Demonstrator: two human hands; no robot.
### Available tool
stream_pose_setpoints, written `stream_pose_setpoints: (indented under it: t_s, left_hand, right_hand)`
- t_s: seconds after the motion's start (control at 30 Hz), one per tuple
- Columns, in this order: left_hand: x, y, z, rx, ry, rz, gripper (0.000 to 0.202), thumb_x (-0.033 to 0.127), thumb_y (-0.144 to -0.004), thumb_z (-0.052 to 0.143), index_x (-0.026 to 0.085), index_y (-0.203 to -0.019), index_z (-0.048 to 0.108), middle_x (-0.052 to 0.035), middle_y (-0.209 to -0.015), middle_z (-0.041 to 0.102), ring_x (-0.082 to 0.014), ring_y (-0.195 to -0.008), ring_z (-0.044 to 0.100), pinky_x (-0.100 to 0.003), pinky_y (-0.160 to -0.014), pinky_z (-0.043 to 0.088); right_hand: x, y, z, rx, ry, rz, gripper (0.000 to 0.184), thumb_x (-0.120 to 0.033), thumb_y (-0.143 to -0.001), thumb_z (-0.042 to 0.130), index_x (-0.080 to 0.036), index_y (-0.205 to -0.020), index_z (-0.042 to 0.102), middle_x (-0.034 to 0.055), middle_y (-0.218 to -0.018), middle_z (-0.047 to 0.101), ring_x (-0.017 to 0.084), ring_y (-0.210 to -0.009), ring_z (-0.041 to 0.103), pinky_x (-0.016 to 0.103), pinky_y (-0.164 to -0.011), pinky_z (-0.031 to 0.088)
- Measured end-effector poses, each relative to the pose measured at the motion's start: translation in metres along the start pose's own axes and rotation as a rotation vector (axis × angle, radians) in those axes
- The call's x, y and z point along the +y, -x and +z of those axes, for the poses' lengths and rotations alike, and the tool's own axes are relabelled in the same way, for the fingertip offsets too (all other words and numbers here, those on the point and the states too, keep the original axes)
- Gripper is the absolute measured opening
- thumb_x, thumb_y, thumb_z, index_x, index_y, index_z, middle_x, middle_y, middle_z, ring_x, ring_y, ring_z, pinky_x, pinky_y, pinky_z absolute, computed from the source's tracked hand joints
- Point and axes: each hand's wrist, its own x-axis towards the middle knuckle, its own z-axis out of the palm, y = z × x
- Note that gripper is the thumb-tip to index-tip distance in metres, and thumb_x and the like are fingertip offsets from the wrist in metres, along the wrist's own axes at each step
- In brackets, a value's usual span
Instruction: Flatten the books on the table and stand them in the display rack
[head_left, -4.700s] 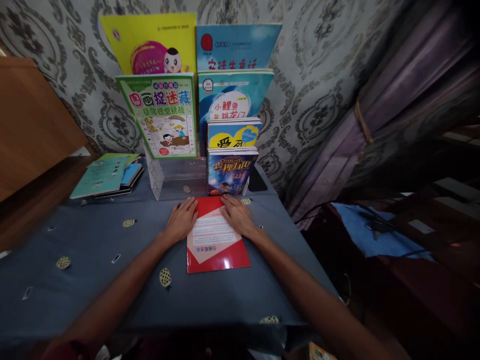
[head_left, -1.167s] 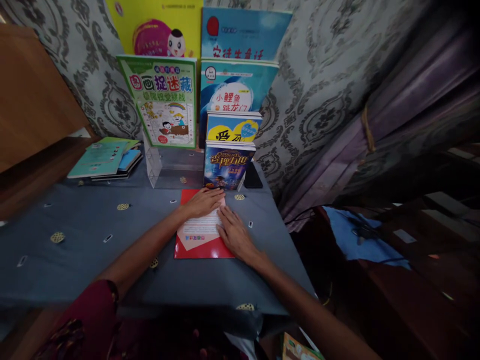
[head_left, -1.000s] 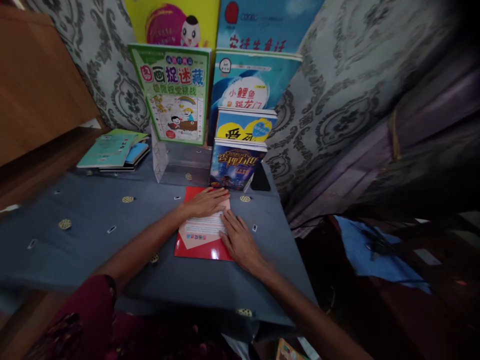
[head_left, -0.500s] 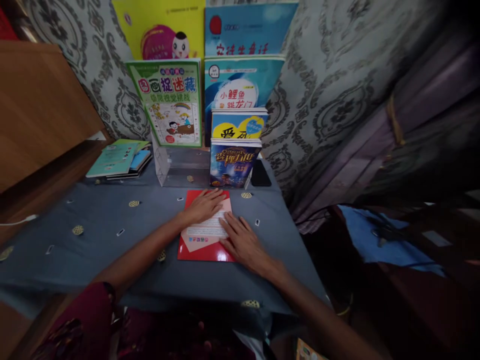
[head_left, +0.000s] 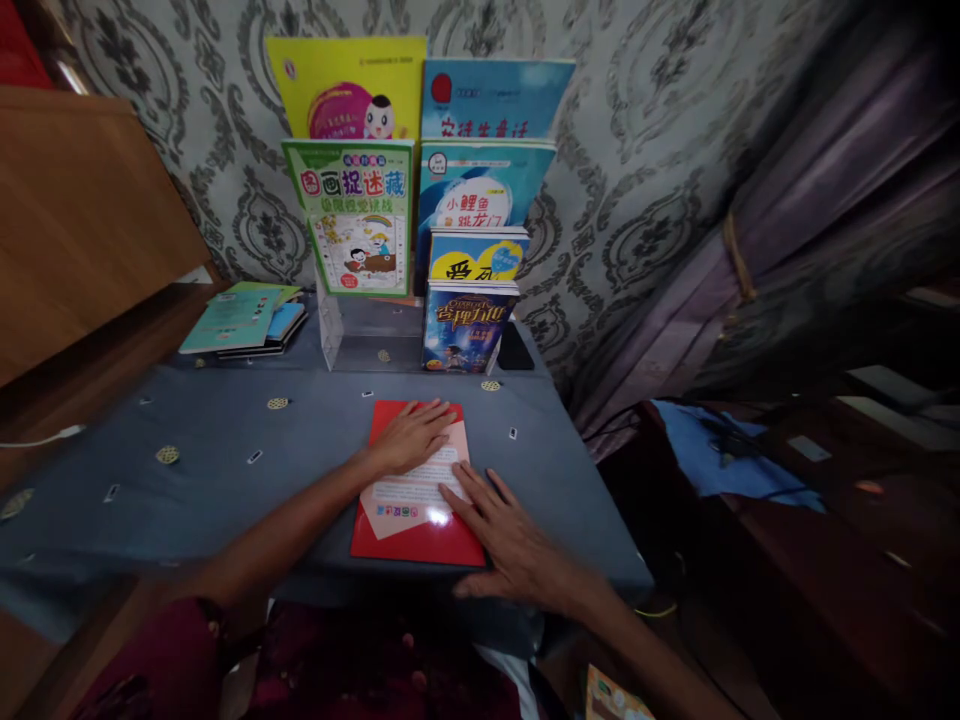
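Observation:
A thin red book with a pale panel of text lies flat on the blue-grey tablecloth, close to the table's near edge. My left hand rests flat on its far half, fingers stretched out. My right hand lies flat with spread fingers on the book's right near corner and the cloth beside it. Neither hand holds anything. Behind the book stands a clear tiered rack with several children's books upright; the nearest is a dark blue one.
A low stack of thin books lies at the back left of the table. A wooden panel rises on the left. On the right hang purple curtains, with a blue cloth on dark furniture below.
The red book has slid toward me, away from the rack. My right hand has moved down to the book's near right corner; my left hand stays flat on its far half.

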Motion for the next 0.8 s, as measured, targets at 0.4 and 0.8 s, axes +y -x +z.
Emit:
stream_pose_setpoints:
  t_s: [0.4, 0.8]
  left_hand:
    - [0.018, 0.024, -0.004, -0.022, 0.084, 0.012, 0.051, 0.041, -0.104, 0.037, 0.025, -0.152, 0.038, -0.0066, -0.16, 0.036, -0.0202, -0.152, 0.026, -0.047, -0.123, 0.021]
    - [0.015, 0.037, -0.041, -0.288, 0.535, 0.105, 0.045, 0.05, -0.105, 0.034, 0.033, -0.14, 0.056, 0.0001, -0.154, 0.046, -0.0217, -0.15, 0.031, -0.051, -0.125, 0.01]
  right_hand:
    - [-0.018, 0.016, 0.018, 0.018, 0.112, 0.036, 0.086, -0.013, -0.079, 0.068, -0.027, -0.156, 0.032, 0.0185, -0.163, 0.027, 0.037, -0.15, 0.026, 0.064, -0.116, 0.026]
    - [-0.027, -0.009, -0.035, 0.295, -0.099, -0.354, 0.032, -0.022, -0.104, 0.041, -0.016, -0.123, 0.066, 0.012, -0.111, 0.075, 0.021, -0.109, 0.067, 0.036, -0.094, 0.057]
